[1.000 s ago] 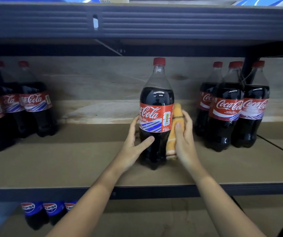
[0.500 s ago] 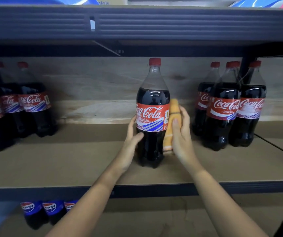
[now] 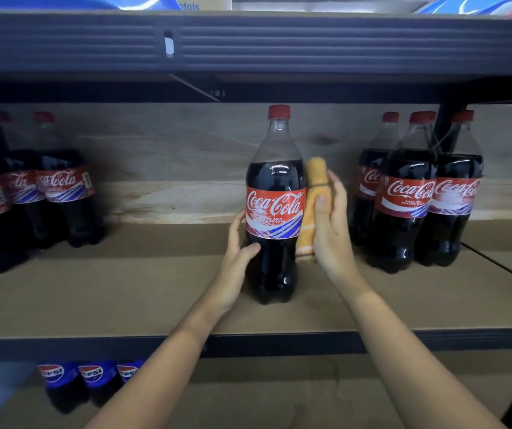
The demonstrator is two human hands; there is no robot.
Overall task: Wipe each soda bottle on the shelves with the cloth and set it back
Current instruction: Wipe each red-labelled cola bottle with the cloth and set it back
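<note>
A tall Coca-Cola bottle (image 3: 274,209) with a red cap stands upright in the middle of the brown shelf (image 3: 143,289). My left hand (image 3: 237,258) grips its lower left side, thumb across the front. My right hand (image 3: 330,230) presses a folded orange cloth (image 3: 312,209) against the bottle's right side, level with the label. The cloth's top sticks up above my fingers.
Several Coca-Cola bottles (image 3: 409,196) stand grouped at the right, and another group (image 3: 62,193) at the left. A dark upper shelf beam (image 3: 279,41) hangs overhead. Pepsi bottles (image 3: 90,379) stand on the lower shelf at the left.
The bottle has been turned so its label now faces front. The cloth has slid up along the bottle's right side. My left hand has shifted its hold lower on the left.
</note>
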